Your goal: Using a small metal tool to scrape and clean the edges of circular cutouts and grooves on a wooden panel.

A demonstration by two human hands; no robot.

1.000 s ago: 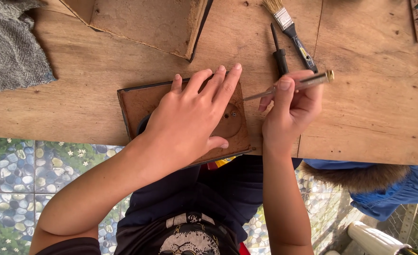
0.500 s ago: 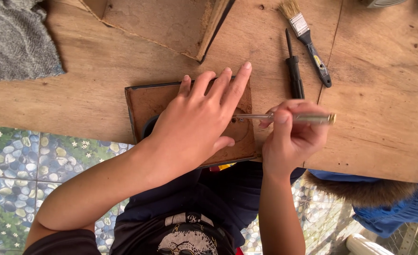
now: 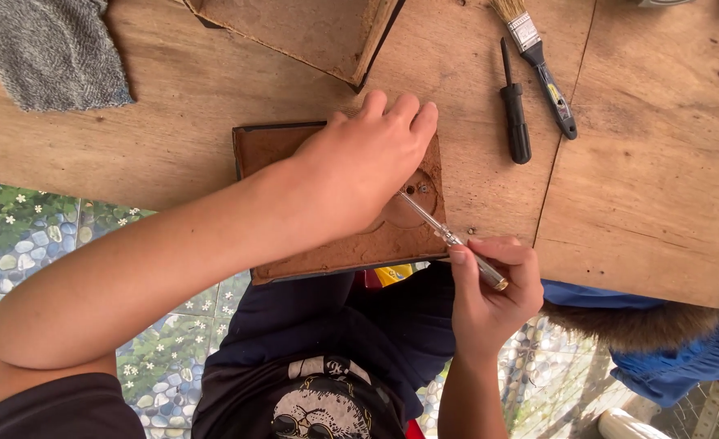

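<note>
The left hand [image 3: 367, 167] lay flat and unclenched on a brown board [image 3: 294, 150], pinning it at the near edge of the wooden surface [image 3: 644, 187], its fingers spread toward twelve o'clock and grasping nothing. The right hand [image 3: 493, 284] was clenched around a slim screwdriver [image 3: 445, 232] with a clear handle, whose shaft ran up toward ten o'clock into a round recess in the board, just beside the left hand's heel. The board overhung the edge slightly, above the person's lap. The chief risk, as I judged it, was a slip: if the tip skated off whatever it bore on, it would have driven straight into the left hand, which sat right in its line. A shallow angle like this one made such a skid more likely. Pressure near the overhanging edge could also have tipped the board or let it slide, since only the flat palm held it. Well apart at one o'clock lay a black-handled tool [image 3: 515, 106] and a paintbrush [image 3: 542, 69]; a grey cloth [image 3: 50, 53] lay at ten o'clock, and another board [image 3: 310, 32] at twelve, none within the screwdriver's path.
</note>
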